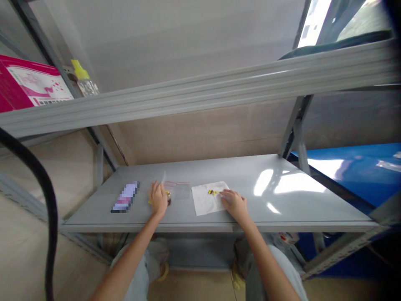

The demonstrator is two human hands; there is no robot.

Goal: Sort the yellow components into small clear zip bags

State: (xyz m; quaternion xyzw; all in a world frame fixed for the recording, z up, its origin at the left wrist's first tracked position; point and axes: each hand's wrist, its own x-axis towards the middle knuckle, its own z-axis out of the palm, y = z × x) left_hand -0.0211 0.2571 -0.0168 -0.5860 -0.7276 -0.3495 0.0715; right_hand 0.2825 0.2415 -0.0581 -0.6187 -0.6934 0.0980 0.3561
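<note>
My left hand is over the left-middle of the grey shelf surface, fingers bent and closed. A clear plastic film stands up at its fingertips, apparently the edge of a small bag. Small yellow and brown pieces show beside and partly under this hand. To its right lies a flat clear zip bag with a red line along the top. My right hand rests at the right side of a white paper sheet, fingers drawn together. Close to its fingertips is a small cluster of yellow and brown pieces; whether it pinches one is too small to see.
A phone lies on the shelf surface at the left. Above runs a grey shelf beam, bearing a pink box and a yellow-capped bottle. A black cable hangs at the left; a blue panel stands right.
</note>
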